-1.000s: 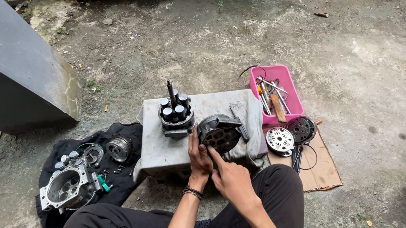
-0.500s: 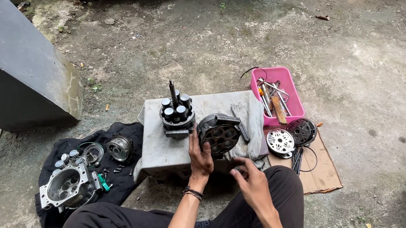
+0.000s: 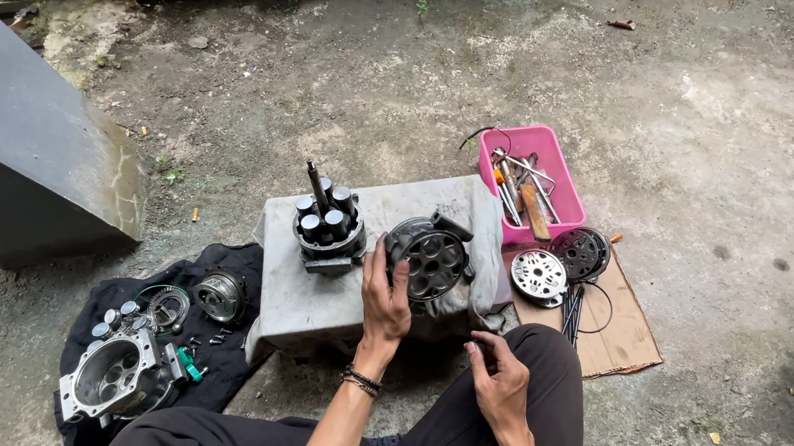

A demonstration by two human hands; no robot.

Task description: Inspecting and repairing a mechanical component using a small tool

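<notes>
My left hand (image 3: 385, 296) grips the left rim of a dark round metal housing with several holes (image 3: 433, 256), which stands tilted on a grey cloth-covered block (image 3: 311, 293). A piston cluster with a shaft (image 3: 326, 221) stands to the left of the housing on the same block. My right hand (image 3: 498, 381) rests low over my right knee, fingers curled; whether it holds a small part I cannot tell. A bracelet sits on my left wrist.
A pink tray (image 3: 559, 176) of tools lies behind right. Two round perforated plates (image 3: 539, 272) (image 3: 581, 252) rest on cardboard (image 3: 626, 336). On a black cloth (image 3: 113, 301) at left lie a silver casing (image 3: 110, 380) and round parts (image 3: 217, 295). A dark slab (image 3: 21, 154) stands far left.
My right hand has let go of the round housing and dropped to my knee. My left hand stays on the housing, which now faces me more squarely.
</notes>
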